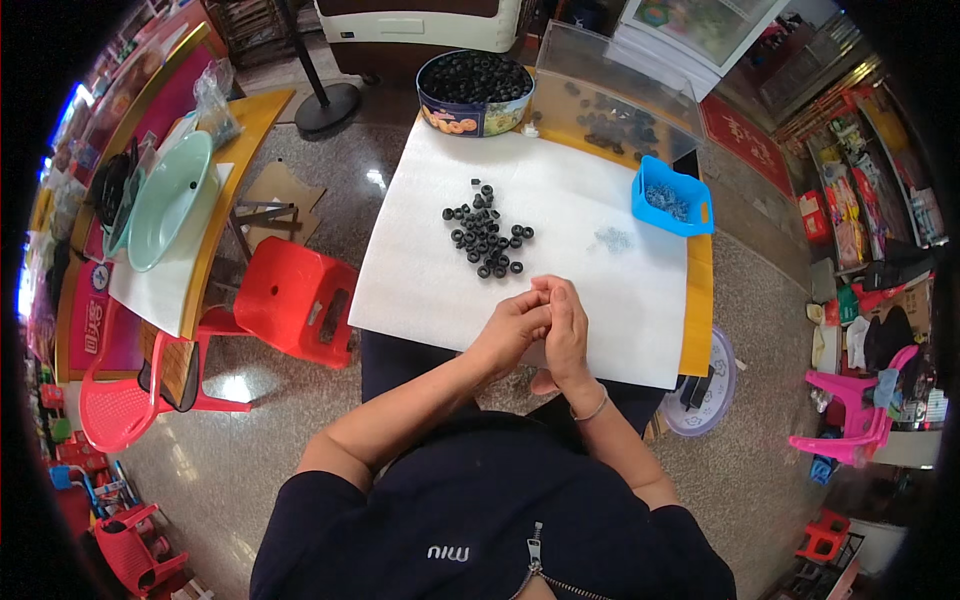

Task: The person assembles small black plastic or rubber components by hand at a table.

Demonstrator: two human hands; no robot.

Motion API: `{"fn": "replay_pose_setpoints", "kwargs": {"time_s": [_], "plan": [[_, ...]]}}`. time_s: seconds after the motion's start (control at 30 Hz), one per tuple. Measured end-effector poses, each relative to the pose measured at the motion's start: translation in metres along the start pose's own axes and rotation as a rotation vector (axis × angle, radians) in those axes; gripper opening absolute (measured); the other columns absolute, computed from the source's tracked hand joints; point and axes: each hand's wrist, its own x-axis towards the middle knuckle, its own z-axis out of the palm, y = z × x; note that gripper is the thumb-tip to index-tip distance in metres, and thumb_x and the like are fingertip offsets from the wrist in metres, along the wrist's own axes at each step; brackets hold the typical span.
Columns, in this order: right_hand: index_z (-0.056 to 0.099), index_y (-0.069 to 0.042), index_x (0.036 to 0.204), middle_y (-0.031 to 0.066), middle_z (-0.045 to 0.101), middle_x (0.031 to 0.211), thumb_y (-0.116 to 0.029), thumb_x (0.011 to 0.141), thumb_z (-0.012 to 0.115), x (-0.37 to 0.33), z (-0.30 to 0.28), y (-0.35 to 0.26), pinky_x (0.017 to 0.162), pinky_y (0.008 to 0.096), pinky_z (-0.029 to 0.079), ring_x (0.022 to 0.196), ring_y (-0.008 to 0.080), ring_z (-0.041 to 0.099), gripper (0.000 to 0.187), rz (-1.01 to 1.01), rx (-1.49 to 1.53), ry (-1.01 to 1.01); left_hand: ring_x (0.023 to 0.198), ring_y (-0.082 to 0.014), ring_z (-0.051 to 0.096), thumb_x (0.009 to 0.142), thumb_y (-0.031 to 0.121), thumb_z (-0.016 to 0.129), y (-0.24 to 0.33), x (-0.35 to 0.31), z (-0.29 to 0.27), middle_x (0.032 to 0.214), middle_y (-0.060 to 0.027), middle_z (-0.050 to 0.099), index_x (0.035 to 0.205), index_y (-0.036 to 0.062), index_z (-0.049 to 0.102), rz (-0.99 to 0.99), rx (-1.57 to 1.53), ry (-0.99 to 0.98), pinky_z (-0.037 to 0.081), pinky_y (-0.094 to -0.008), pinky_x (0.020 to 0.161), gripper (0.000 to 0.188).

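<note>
My left hand (513,328) and my right hand (567,338) meet at the near edge of a white sheet (420,300) on the table. Both have their fingers curled and pressed together, fingertips touching. Whatever they may hold is hidden between them. Just beyond lies a loose pile of small black rings (483,236), like little rollers or bushings. To the right of the pile, a thin scatter of tiny grey-blue pieces (613,239) rests on the sheet. A blue plastic basket (655,222) at the right edge contains more such tiny pieces.
A round tin (470,124) heaped with black rings stands at the far edge, beside a clear plastic box (615,65) with some black pieces. Left are a red stool (290,290) and a side table with a green basin (165,225). A lilac round tub (712,405) sits low right.
</note>
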Motion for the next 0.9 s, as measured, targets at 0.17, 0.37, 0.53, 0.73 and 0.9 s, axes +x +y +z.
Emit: {"fn": "replay_pose_setpoints", "kwargs": {"time_s": [0.17,0.37,0.53,0.73,0.9], "plan": [[0.062,-0.001,0.11,0.0142,0.057,0.11,-0.022,0.094,0.046,0.011,-0.023,-0.013,0.092,0.0332,0.042,0.108,0.0263,0.052,0.031,-0.145,-0.111,-0.332,0.075,-0.0077,0.056,0.091,0.017,0.059,0.022,0.0,-0.019,0.093,-0.0041,0.061,0.109,-0.0021,0.058,-0.053,-0.001,-0.08,0.048,-0.0199,0.067,0.026],[0.067,-0.003,0.098,0.0084,0.061,0.099,-0.007,0.081,0.061,0.019,-0.04,-0.021,0.085,0.0326,0.044,0.097,0.0246,0.053,0.019,-0.304,-0.35,-0.409,0.076,-0.0087,0.056,0.092,0.019,0.059,0.024,-0.006,-0.038,0.094,-0.005,0.061,0.111,-0.0028,0.058,-0.142,-0.071,-0.207,0.048,-0.0202,0.07,0.029],[0.068,-0.004,0.094,0.0079,0.06,0.093,-0.004,0.078,0.063,0.017,-0.037,-0.018,0.08,0.0329,0.045,0.093,0.0235,0.053,0.016,-0.308,-0.409,-0.276,0.076,-0.0107,0.057,0.093,0.015,0.057,0.022,-0.008,-0.035,0.094,-0.0049,0.061,0.114,-0.0037,0.057,-0.162,-0.17,-0.162,0.049,-0.0217,0.073,0.029],[0.066,-0.002,0.091,0.0087,0.059,0.091,-0.003,0.08,0.064,0.011,-0.03,-0.017,0.074,0.028,0.046,0.084,0.0187,0.056,0.011,-0.272,-0.342,-0.159,0.077,-0.0117,0.058,0.092,0.008,0.055,0.019,-0.007,-0.037,0.096,-0.0059,0.062,0.114,-0.0003,0.059,-0.036,-0.087,-0.113,0.05,-0.0241,0.075,0.024],[0.065,0.0,0.092,0.0065,0.061,0.088,-0.009,0.084,0.063,0.006,-0.026,-0.01,0.068,0.0249,0.047,0.077,0.0138,0.058,0.011,-0.136,-0.111,-0.094,0.079,-0.0124,0.059,0.089,0.004,0.058,0.018,-0.008,-0.035,0.096,-0.0063,0.062,0.112,-0.0002,0.06,0.101,-0.1,-0.065,0.05,-0.0242,0.076,0.023]]}}
